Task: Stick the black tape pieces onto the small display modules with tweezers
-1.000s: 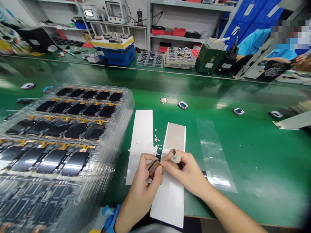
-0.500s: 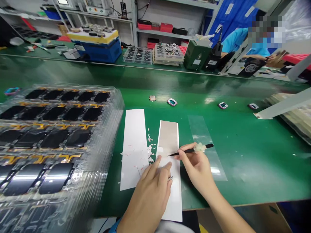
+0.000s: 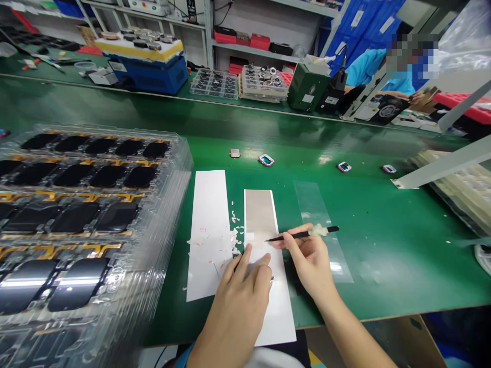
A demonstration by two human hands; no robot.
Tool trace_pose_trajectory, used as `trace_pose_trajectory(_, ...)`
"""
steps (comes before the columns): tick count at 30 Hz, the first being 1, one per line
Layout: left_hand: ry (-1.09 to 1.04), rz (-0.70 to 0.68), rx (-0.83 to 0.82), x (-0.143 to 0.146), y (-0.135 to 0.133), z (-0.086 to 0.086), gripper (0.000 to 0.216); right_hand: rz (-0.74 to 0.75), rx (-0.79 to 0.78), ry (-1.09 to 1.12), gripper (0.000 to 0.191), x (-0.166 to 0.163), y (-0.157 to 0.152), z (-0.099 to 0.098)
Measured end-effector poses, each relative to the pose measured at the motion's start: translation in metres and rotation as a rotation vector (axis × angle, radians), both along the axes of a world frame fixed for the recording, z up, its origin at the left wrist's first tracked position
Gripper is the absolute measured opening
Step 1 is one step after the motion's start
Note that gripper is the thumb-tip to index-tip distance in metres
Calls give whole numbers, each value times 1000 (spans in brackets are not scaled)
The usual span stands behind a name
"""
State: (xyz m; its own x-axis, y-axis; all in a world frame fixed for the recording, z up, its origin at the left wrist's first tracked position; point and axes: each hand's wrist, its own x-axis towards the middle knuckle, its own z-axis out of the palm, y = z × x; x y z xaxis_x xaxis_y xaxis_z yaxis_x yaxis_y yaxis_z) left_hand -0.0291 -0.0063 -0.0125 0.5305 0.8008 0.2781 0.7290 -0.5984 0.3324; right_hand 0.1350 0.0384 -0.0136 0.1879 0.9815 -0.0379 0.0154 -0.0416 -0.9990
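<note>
Head view, bench: green worktop [image 3: 395, 230], with shelves [image 3: 255, 48] and a person in blue [image 3: 366, 66] beyond it.
Tray stack: clear trays [image 3: 169, 250] at the left, the top one bearing rows of black screens [image 3: 79, 286].
Backing sheet: white with a beige upper part [image 3: 261, 210], lying before the person, partly under the left hand.
Scraps: small white bits [image 3: 234, 236] between that sheet and a white strip [image 3: 209, 204] to its left.
Right hand: [image 3: 310, 255] pinching black tweezers [image 3: 299, 235], tip at the backing sheet, pale wad [image 3: 317, 231] round the shaft.
Left hand: [image 3: 243, 294] fingers extended over the backing sheet; a small metallic edge [image 3: 272, 278] shows beside it, whether grasped I cannot tell.
Clear film: [image 3: 309, 202] flat, right of the backing sheet.
</note>
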Motion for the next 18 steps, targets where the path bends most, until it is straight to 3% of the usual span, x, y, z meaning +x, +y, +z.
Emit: trace_pose_trajectory(18, 38, 29, -13, 2, -4, 0, 26, 50, -45, 41, 28, -2, -1, 2)
